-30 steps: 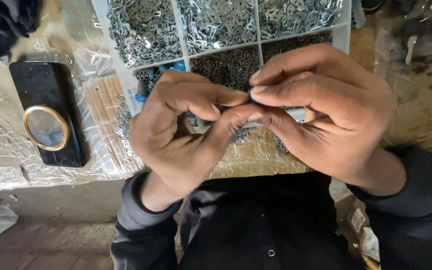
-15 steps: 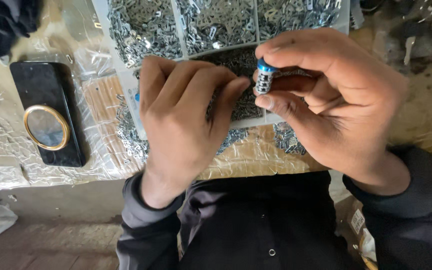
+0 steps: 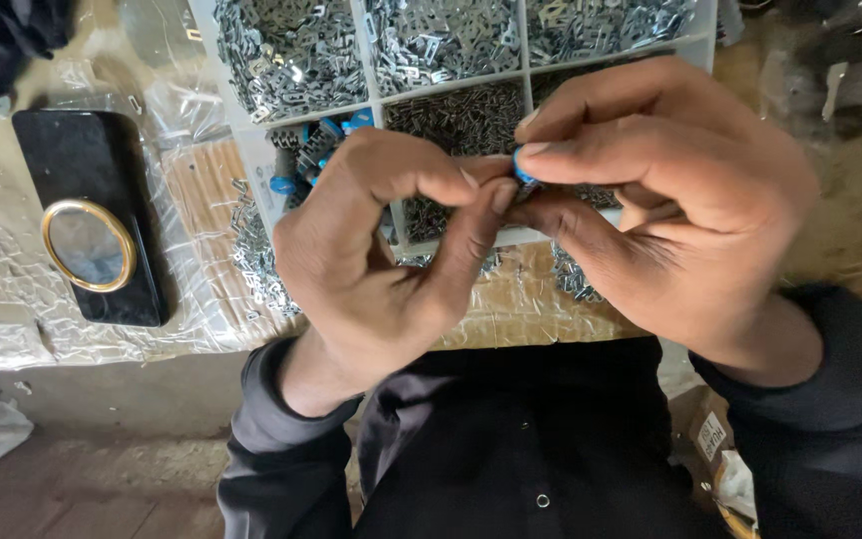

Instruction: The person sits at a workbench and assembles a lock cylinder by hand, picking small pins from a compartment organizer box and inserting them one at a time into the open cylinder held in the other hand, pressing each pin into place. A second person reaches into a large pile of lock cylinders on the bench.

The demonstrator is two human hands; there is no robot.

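Head camera, looking down: a person in a dark long-sleeved top works at a bench edge, both hands raised over a white compartment tray [image 3: 251, 160] heaped with small silvery metal parts. The right hand [image 3: 670, 210] is curled nearly shut, thumb and forefinger pinching a small blue-tipped piece [image 3: 523, 178], of which only a sliver shows between the fingertips. The left hand [image 3: 381, 250] is bent around to meet it, its thumb and forefinger tips pressed against the same piece; whether it grips anything of its own cannot be told.

The piece hangs above the tray's middle compartment of dark fine parts [image 3: 456, 115], so a slip of the pinch would likely drop it among look-alikes, or past the bench edge into the lap. More blue-tipped pieces [image 3: 321, 145] lie in the compartment to the left. A black phone with a gold ring [image 3: 87, 215] rests on crinkled plastic sheeting [image 3: 2, 289], well apart.
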